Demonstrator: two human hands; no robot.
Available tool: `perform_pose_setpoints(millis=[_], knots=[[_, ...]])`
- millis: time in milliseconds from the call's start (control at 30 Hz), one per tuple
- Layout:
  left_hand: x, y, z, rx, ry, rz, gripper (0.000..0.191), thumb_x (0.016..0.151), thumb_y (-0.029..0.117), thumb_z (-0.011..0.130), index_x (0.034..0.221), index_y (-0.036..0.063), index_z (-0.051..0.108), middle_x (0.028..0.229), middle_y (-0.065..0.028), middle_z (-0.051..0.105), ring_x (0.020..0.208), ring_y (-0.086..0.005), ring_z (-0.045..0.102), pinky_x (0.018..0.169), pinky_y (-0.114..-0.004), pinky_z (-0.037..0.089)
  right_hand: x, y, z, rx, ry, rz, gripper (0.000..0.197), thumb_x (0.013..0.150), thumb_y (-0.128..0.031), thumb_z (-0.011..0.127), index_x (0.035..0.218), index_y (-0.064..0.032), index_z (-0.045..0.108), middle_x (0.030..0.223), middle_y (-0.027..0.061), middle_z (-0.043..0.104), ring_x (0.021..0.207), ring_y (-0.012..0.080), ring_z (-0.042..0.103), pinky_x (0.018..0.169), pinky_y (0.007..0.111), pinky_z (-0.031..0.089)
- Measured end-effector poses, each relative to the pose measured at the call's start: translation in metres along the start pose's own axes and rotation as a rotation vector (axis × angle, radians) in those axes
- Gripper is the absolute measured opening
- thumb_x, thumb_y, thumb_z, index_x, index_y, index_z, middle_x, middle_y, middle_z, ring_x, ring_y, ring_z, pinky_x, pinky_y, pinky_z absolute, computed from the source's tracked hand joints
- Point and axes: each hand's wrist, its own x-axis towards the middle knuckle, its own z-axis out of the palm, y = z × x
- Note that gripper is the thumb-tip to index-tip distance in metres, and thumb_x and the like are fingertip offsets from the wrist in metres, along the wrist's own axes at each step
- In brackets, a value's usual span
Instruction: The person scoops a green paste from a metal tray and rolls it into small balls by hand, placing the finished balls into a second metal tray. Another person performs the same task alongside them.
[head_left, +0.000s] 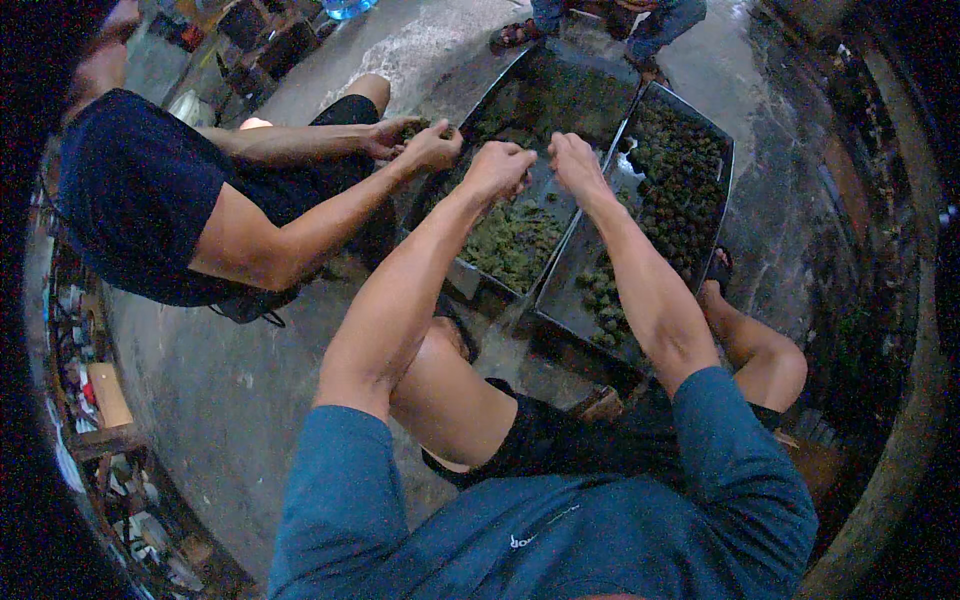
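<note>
My left hand (501, 171) is raised above the left metal tray (544, 281), its fingers curled together. Whether something small is between them is too blurred to tell. A short gap to the right, my right hand (577, 166) hovers over the same tray near its divide from the second tray, fingers bent; its grip is unclear too. Below my left hand lies a heap of small greenish clumps (510, 244). The right metal tray (559, 304) holds many darker round clumps (671, 187), with some greener ones (607, 307) at its near end.
At the left sits a person in a dark shirt (142, 202), both hands (420, 142) at the left tray's edge. Another person's legs (667, 30) are beyond the trays. Cluttered shelves (112, 442) line the far left. A blue plastic container (349, 7) is at the top.
</note>
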Motion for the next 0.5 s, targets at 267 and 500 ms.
perform_pose_setpoints(millis=[267,500], knots=[[-0.016,0.034,-0.010,-0.392,0.074,-0.114,0.044,0.088,0.046,0.046,0.069,0.0082,0.059,0.057,-0.0026,0.055,0.044,-0.0118,0.047,0.042,-0.028,0.037,-0.041,-0.019,-0.008,1.456,0.114,0.478,0.024,0.089,-0.033,0.052,0.083,-0.0096,0.055,0.082,0.0078,0.062,0.058,0.0127,0.054,0.047,0.022,0.040],[-0.007,0.058,0.001,-0.120,0.095,-0.080,0.031,0.087,0.029,0.049,0.072,0.0039,0.062,0.059,-0.0054,0.058,0.056,-0.0112,0.056,0.045,-0.027,0.042,-0.046,0.006,-0.015,0.860,0.081,0.410,0.034,0.087,-0.037,0.055,0.064,-0.0137,0.046,0.058,-0.0015,0.052,0.048,0.0088,0.047,0.039,0.022,0.034]])
